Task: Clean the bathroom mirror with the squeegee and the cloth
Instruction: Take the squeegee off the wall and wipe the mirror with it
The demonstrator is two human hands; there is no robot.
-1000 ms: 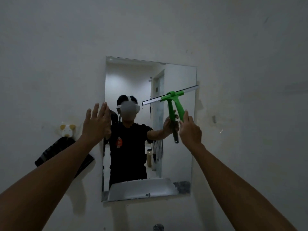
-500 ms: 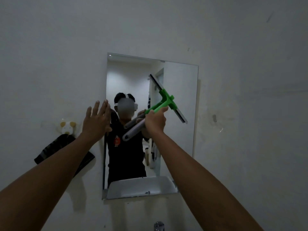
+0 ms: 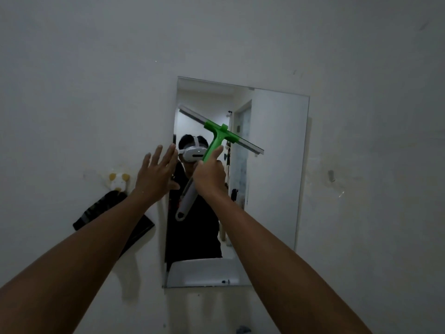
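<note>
Head view: right hand (image 3: 210,175) is closed around the squeegee (image 3: 218,145), fist on the handle where green meets grey, thumb up along the green neck. Probably for pressure and angle control. The blade runs diagonally, high at the left, low at the right, over the upper left part of the mirror (image 3: 274,169). That looks like a setup for a stroke from the top corner; whether the rubber edge touches the glass cannot be told from here.

Left hand (image 3: 156,173) is open, fingers spread, holding nothing, at the mirror's left edge. Likely bracing against the wall or steadying the frameless glass; actual contact is not clear.

The cloth: a dark fabric (image 3: 113,215) hangs on the wall left of the mirror under a small animal-shaped hook (image 3: 118,181). It may be the cleaning cloth, not confirmed.

Hard to read:
- Dim light, so streaks or wet on the glass are mostly invisible; faint smudging right of centre.
- The arms cover the mirror's lower middle and lower right corner.
- The sink shows only as a reflection (image 3: 204,271) at the bottom.
- A small blue thing (image 3: 243,330) is cut off by the bottom edge, unidentifiable.
</note>
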